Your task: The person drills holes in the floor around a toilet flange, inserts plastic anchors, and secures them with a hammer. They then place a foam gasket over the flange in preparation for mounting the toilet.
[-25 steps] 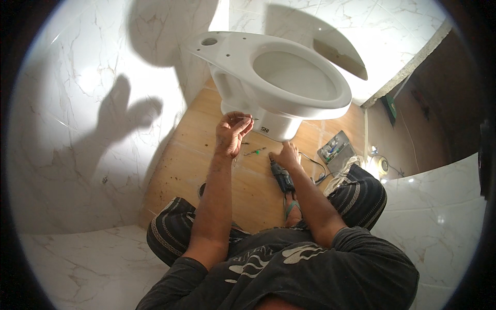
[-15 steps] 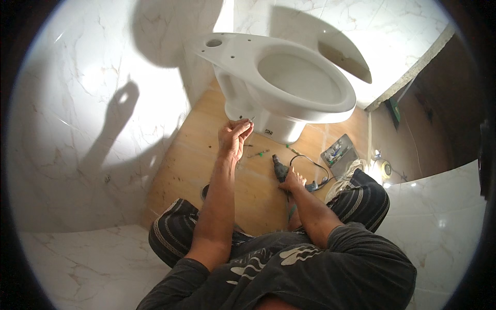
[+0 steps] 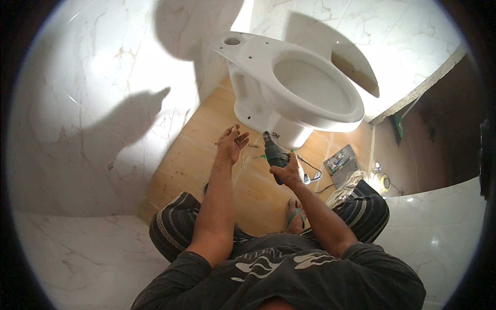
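A white ceramic toilet bowl (image 3: 263, 77) stands ahead on the tan tiled floor, with a small dark hole low on its base. My right hand (image 3: 290, 170) is wrapped round a dark power drill (image 3: 276, 156), which is raised and points forward toward the base. To its left, my left hand (image 3: 232, 146) is near the base with thumb and forefinger pinched and the other fingers loosely spread. Whatever lies in that pinch is too small to name. Several thin pieces, some with green parts, lie on the floor behind and between the hands.
An open case (image 3: 341, 159) with small parts lies on the right, near a pale cloth (image 3: 349, 190) and a round, bright-rimmed object (image 3: 382, 182). The drill's cord (image 3: 314, 171) loops between. Marble-look walls (image 3: 103, 129) enclose the left side.
My right hand has lifted the drill and brought it toward the toilet base. My left hand has dropped back slightly, fingers looser; the thin metal piece seen at its fingertips no longer shows clearly.
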